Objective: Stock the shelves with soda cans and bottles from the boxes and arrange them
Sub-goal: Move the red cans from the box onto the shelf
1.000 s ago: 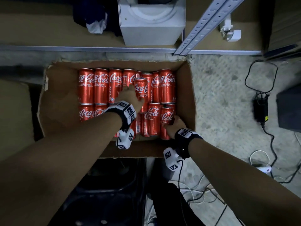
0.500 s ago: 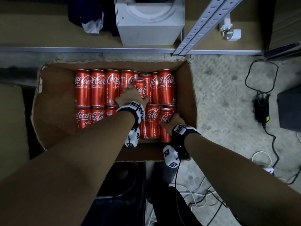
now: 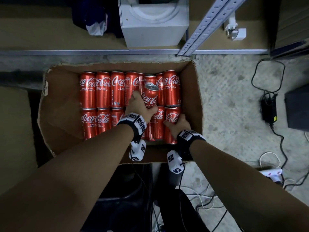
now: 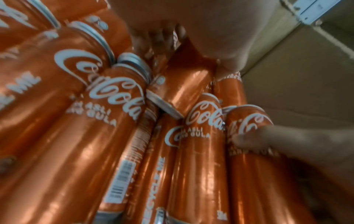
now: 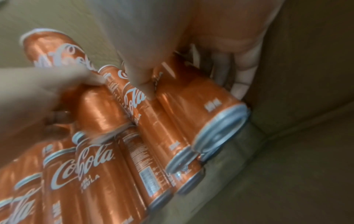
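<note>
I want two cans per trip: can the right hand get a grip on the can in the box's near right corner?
Probably yes. The right hand already rests on that can, nothing lies over it, but the box wall and neighbouring can leave the fingers little room.

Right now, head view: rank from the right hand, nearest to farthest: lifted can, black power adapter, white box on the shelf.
From the right hand:
1. Lifted can, held by the left hand, up-left in the box.
2. Black power adapter, on the floor to the right.
3. White box, on the shelf at top.
</note>
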